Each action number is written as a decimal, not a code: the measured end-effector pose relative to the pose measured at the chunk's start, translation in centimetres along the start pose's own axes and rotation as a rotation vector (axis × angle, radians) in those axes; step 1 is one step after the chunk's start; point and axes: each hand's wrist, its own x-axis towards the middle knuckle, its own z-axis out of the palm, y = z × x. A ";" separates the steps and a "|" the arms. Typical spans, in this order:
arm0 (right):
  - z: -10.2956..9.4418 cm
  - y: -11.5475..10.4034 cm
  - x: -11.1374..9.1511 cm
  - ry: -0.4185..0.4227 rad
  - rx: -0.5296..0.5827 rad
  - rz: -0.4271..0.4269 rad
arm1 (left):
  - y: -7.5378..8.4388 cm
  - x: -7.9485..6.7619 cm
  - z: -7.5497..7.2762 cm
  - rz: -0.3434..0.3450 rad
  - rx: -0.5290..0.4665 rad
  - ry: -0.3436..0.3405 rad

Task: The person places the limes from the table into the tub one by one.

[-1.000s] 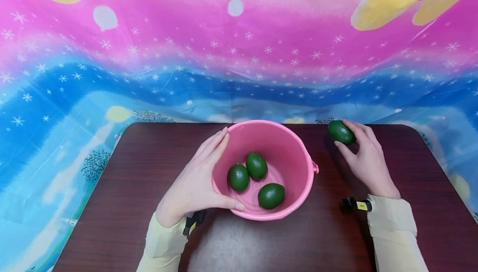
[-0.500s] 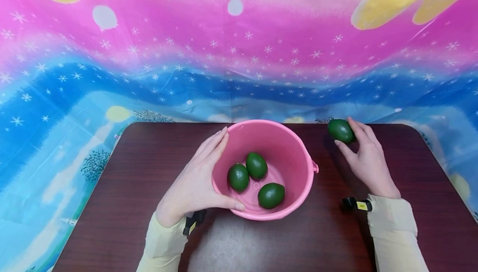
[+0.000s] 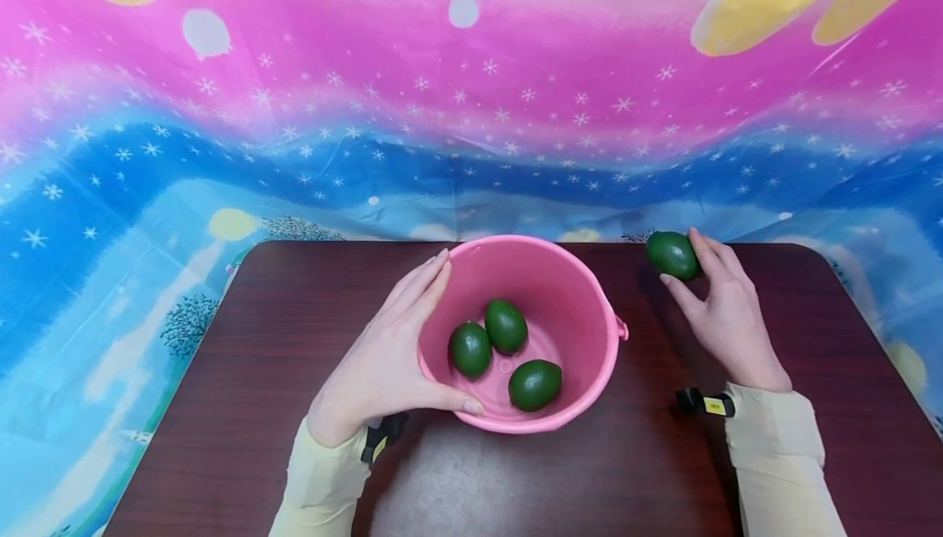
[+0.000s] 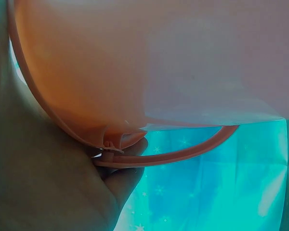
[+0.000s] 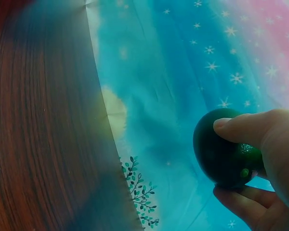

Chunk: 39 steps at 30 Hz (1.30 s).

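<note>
A pink bucket (image 3: 604, 373) stands upright on the table, with three glossy dark green oval fruits (image 3: 534, 385) at its bottom. My left hand (image 3: 386, 365) holds the bucket round its left side, thumb along the near rim and fingers at the far left rim. In the left wrist view, the bucket's handle (image 4: 183, 155) hangs beside the fingers. To the right of the bucket, my right hand (image 3: 725, 312) pinches another dark green oval fruit (image 3: 672, 255) between thumb and fingers. The right wrist view shows a small light green spot on this fruit (image 5: 212, 149).
The dark wooden table (image 3: 243, 406) has rounded far corners. Behind it hangs a pink and blue cloth (image 3: 412, 136) with snowflakes, wrapping round both sides. The bucket's handle joint (image 3: 622, 331) sticks out on the right, toward the right hand.
The pinched fruit has shifted up very slightly in the head view, with the right fingertips moving along with it. The left hand and bucket have stayed in place.
</note>
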 end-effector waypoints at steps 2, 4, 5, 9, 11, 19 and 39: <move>-0.1 -0.1 0.0 -0.001 0.001 0.001 | 0.0 0.0 0.0 0.001 0.001 0.000; -0.1 -0.2 0.1 -0.001 0.000 0.002 | 0.1 0.0 -0.1 0.001 0.003 0.000; -0.1 -0.3 0.1 0.001 0.000 0.003 | 0.1 0.0 -0.1 0.001 0.003 -0.001; -0.2 -0.5 0.0 0.009 0.005 0.002 | 0.1 0.0 0.0 -0.004 -0.001 -0.002; -0.2 -0.6 0.0 0.015 0.009 -0.002 | 0.1 0.0 0.0 -0.005 -0.002 -0.003; -0.5 -1.0 -0.1 0.022 0.008 -0.013 | 0.2 0.0 -0.1 -0.013 -0.005 -0.008; -1.2 -2.2 -0.1 0.058 0.009 -0.059 | 0.3 0.0 -0.2 -0.009 0.004 -0.006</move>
